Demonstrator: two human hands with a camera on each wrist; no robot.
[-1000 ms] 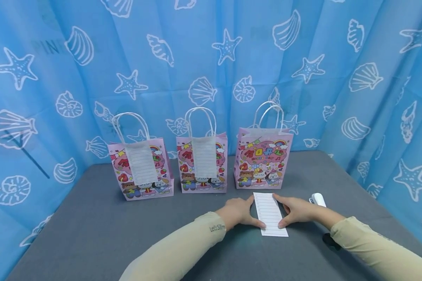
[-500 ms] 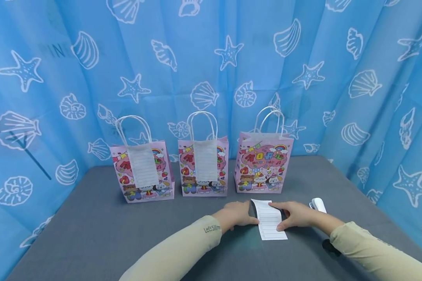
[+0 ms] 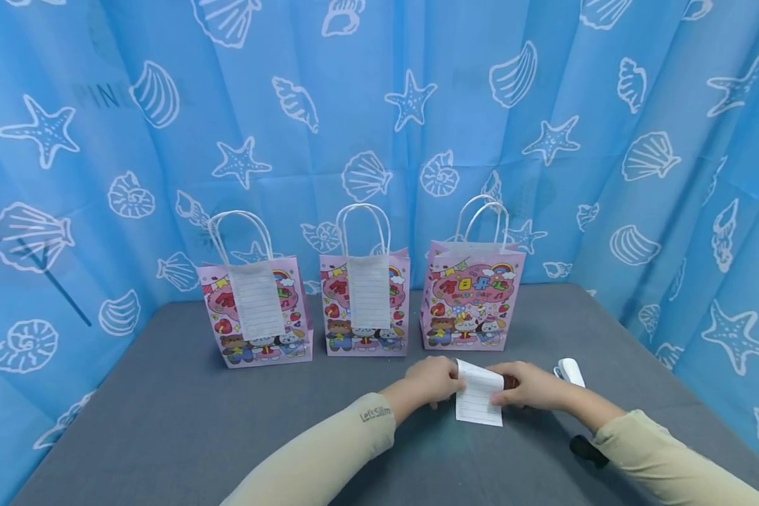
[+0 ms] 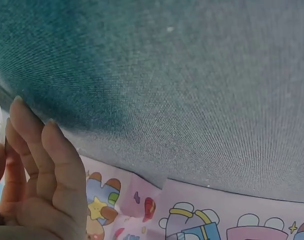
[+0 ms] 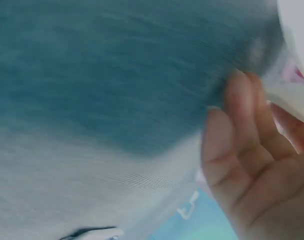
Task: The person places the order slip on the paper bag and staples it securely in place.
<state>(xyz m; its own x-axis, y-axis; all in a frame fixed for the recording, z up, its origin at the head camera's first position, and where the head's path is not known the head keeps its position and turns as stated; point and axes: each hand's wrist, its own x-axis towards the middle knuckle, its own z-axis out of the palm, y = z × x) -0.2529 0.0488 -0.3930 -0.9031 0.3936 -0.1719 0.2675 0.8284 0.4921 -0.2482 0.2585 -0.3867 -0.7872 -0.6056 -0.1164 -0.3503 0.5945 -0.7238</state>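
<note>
In the head view, a white lined paper slip [image 3: 478, 402] hangs between both hands near the right side of the table, its upper part bent. My left hand [image 3: 431, 381] pinches its left edge with the thumb in front. Across from it, my right hand [image 3: 533, 386] holds the right edge, thumb on the face and fingers behind. The left wrist view shows the left fingers [image 4: 62, 165] bent over the grey cloth; in the right wrist view the right fingers [image 5: 242, 125] curl beside a pale strip of paper. Behind the hands stands a pink cartoon gift bag [image 3: 471, 292] with white handles.
Two similar bags, the left bag [image 3: 299, 320] and the middle bag [image 3: 400, 309], each carry a lined slip on the front. A white stapler-like object [image 3: 571, 371] and a small black object [image 3: 587, 451] lie by the right arm. A blue shell-print curtain [image 3: 411, 140] hangs behind.
The slip lay flat between the hands; its far end then curled up, and now it is lifted and bent. Both hands have drawn slightly closer together, fingers moving behind the paper.
</note>
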